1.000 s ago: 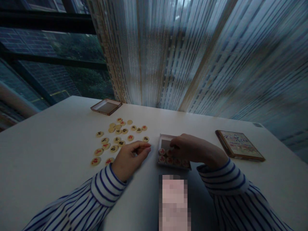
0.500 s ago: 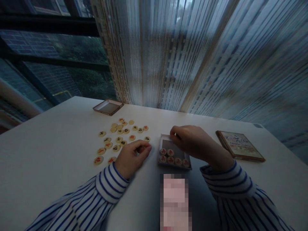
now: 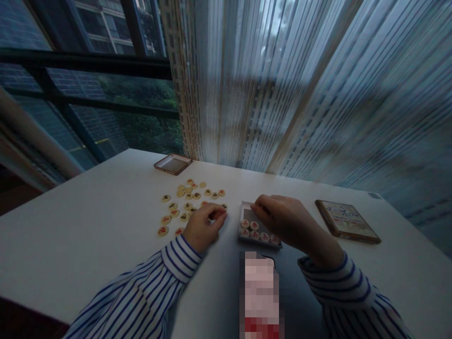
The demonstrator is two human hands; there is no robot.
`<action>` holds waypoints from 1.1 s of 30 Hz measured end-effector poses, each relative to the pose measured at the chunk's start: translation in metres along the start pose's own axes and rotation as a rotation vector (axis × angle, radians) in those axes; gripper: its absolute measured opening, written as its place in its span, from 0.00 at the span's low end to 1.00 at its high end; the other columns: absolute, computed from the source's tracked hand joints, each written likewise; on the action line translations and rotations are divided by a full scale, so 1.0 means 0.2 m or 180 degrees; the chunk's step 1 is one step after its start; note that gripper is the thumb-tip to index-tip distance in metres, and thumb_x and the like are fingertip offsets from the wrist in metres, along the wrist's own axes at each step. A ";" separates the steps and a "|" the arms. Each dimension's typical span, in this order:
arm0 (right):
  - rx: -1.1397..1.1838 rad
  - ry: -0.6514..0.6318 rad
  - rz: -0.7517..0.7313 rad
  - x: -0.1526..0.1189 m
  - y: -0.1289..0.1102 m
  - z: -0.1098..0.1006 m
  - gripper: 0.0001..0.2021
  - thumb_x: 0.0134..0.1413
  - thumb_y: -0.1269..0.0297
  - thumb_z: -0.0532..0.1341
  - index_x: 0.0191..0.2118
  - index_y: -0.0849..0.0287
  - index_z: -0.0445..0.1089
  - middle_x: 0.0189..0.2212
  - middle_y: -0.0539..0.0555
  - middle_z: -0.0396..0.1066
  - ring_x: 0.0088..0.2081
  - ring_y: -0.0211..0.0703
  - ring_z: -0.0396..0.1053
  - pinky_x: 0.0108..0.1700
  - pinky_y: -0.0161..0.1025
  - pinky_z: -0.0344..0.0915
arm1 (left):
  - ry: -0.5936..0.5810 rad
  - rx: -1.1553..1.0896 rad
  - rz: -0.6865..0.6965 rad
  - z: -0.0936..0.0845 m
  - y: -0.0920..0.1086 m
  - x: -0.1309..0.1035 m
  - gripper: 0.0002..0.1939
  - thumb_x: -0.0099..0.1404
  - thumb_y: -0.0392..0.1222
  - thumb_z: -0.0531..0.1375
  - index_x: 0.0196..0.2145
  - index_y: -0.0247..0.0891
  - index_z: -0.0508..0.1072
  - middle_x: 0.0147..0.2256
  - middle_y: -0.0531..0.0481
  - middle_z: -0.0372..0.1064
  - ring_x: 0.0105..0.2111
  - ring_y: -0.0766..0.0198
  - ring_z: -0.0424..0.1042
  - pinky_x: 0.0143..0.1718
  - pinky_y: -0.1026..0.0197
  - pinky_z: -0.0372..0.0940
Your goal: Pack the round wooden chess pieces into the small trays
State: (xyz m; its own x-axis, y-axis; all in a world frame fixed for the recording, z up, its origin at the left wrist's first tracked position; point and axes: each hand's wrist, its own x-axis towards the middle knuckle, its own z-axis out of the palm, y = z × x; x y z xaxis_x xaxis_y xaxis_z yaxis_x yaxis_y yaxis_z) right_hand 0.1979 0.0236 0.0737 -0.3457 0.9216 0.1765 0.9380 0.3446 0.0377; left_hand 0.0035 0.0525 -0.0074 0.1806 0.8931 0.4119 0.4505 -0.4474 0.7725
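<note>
Several round wooden pieces with red or black characters (image 3: 163, 231) are scattered over the left middle of the table. My left hand (image 3: 206, 227) is just right of them, thumb and fingertips pinched together; anything between them is too small to make out. A small open box (image 3: 254, 213) at the centre holds several red-marked pieces (image 3: 254, 234) in two rows along its near side. Over the box's right part is my right hand (image 3: 282, 219), its fingers curled together near the far edge. Whatever it may hold is hidden.
An empty shallow box part (image 3: 173, 164) lies at the table's back left. On the right is a flat box with a printed cover (image 3: 348, 221). A pixelated object (image 3: 261, 292) is at the near edge of the white table (image 3: 116, 212). Curtains hang behind.
The camera view has shifted, so the table and its objects appear farther right. My right hand's fingers sit slightly lower over the box. My left hand keeps its pinch.
</note>
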 end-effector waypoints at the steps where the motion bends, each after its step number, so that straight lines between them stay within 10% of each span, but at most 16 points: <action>1: 0.0016 -0.0007 -0.0029 -0.01 -0.01 0.00 0.15 0.61 0.61 0.47 0.32 0.60 0.68 0.25 0.53 0.70 0.26 0.37 0.64 0.27 0.35 0.46 | 0.0035 -0.0054 -0.0020 -0.02 0.00 -0.01 0.05 0.56 0.38 0.57 0.30 0.36 0.72 0.26 0.51 0.71 0.26 0.67 0.68 0.31 0.63 0.65; 17: 0.0708 0.0016 -0.0608 -0.04 -0.06 0.04 0.09 0.58 0.66 0.50 0.31 0.59 0.65 0.26 0.51 0.68 0.26 0.35 0.62 0.29 0.32 0.52 | 0.0175 0.0910 0.0122 -0.47 -0.10 -0.21 0.11 0.58 0.44 0.56 0.35 0.37 0.74 0.29 0.47 0.73 0.28 0.63 0.71 0.31 0.62 0.68; 33: 0.1057 0.0059 -0.0954 0.00 -0.18 0.08 0.08 0.57 0.69 0.52 0.31 0.60 0.67 0.27 0.52 0.68 0.27 0.35 0.63 0.30 0.32 0.54 | -0.0476 0.2732 0.0275 -0.42 -0.17 -0.22 0.11 0.53 0.47 0.62 0.32 0.39 0.77 0.39 0.40 0.69 0.40 0.49 0.67 0.38 0.49 0.64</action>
State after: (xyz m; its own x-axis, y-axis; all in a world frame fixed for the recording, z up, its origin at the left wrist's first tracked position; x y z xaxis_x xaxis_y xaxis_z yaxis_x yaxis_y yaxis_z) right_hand 0.1647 0.0142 0.0566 -0.5975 0.7701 0.2237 0.7363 0.6373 -0.2274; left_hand -0.0935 0.0244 -0.0124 0.3303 0.8813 0.3380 0.9216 -0.3784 0.0862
